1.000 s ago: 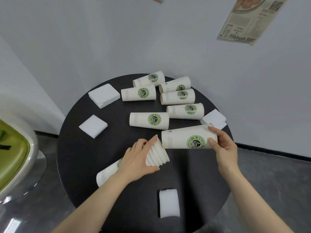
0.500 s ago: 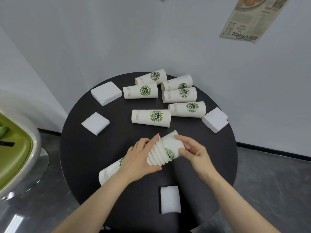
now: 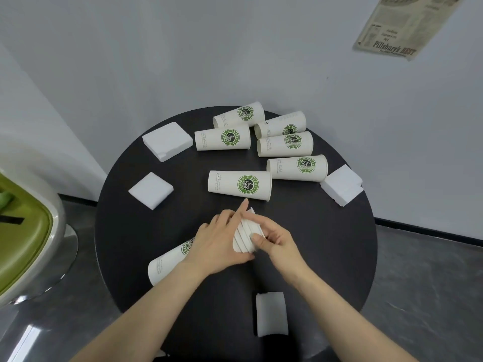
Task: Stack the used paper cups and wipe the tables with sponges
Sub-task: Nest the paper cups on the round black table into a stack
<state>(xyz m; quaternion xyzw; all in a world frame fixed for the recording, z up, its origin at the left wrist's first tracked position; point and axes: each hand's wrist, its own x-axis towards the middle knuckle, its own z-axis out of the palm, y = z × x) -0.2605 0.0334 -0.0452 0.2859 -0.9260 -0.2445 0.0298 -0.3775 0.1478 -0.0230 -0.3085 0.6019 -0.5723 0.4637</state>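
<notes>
The left hand [image 3: 217, 241] wraps around the stack of cups [image 3: 245, 237] lying on its side on the round black counter [image 3: 326, 244]. The right hand [image 3: 274, 237] curls over the stack's open end. The cups are white with green logos, rims bunched together.

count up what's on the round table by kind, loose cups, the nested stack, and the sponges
Loose paper cups lying on their sides: 6
Nested cup stack, held by both hands: 1
White sponges: 4
Total: 11
</notes>
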